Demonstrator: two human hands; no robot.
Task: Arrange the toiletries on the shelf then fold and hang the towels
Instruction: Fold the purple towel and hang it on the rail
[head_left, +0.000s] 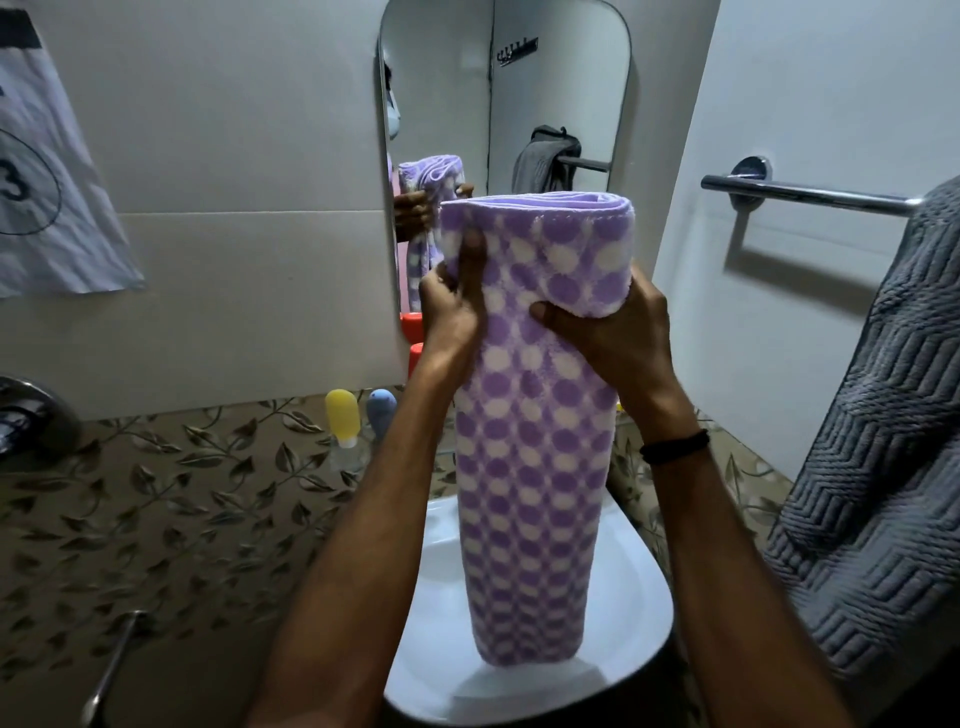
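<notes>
Above glossy basin (636, 644), fluffy dotted towel (535, 467) in grip of left hand (451, 312), right hand (618, 338).

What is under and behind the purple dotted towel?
Below the towel is a white sink basin; its middle is covered. Behind it, an orange item shows only partly, so it cannot be identified.

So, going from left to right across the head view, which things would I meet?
Paper sheet → yellow bottle → blue bottle → purple towel → grey towel.
</notes>
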